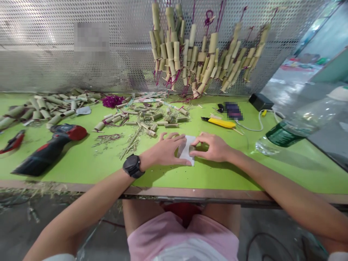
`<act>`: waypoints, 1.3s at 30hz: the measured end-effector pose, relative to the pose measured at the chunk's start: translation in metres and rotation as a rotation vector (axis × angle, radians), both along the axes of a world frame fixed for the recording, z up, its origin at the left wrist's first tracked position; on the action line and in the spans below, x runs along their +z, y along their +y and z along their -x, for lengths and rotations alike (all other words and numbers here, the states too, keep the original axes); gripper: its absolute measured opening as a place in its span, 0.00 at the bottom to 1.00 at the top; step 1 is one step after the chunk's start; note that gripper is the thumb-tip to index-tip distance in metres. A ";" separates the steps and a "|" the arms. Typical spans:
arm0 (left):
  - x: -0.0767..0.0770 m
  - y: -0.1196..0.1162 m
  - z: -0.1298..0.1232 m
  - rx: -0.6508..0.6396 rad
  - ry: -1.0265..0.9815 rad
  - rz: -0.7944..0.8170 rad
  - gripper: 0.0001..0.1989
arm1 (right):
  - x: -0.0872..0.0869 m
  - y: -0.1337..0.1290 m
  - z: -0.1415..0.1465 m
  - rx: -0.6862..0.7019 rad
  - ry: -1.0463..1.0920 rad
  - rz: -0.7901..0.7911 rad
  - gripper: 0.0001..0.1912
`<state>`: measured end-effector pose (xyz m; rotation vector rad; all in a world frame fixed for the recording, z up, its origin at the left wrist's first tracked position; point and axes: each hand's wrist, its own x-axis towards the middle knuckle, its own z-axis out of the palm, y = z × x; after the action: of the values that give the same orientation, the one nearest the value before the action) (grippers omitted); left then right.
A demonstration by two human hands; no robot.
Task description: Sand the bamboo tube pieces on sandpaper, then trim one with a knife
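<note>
A small white sheet of paper lies on the green tabletop in front of me. My left hand rests along its left side, fingers spread and thumb stretched across its near edge. On the other side, my right hand has thumb and forefinger curled in a pinch over the paper. Between those fingertips is a small dull piece that looks like bamboo, mostly hidden by the fingers. A yellow utility knife lies just beyond my right hand. Cut bamboo pieces are scattered past my left.
On the left are a cordless drill, red-handled pliers and a bamboo heap. Purple string lies behind. A plastic bottle, black box and cable stand right. Bamboo strings hang on the perforated metal panel.
</note>
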<state>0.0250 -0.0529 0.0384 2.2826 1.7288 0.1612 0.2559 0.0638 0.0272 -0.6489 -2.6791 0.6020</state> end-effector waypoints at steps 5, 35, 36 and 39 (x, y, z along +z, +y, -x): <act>-0.002 0.000 -0.001 0.014 -0.013 0.014 0.56 | 0.003 0.000 0.000 -0.053 0.007 -0.046 0.18; -0.005 0.001 -0.003 0.024 0.025 0.006 0.52 | 0.000 -0.011 0.005 0.074 0.074 -0.037 0.14; -0.006 0.001 -0.003 0.035 0.026 0.001 0.53 | 0.000 -0.009 0.004 0.059 0.070 -0.038 0.14; -0.009 0.002 -0.002 0.072 0.031 -0.006 0.55 | 0.001 -0.004 0.003 -0.066 0.041 -0.084 0.15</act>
<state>0.0269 -0.0511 0.0296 2.2397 1.8301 0.1460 0.2524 0.0598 0.0280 -0.6908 -2.6184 0.4771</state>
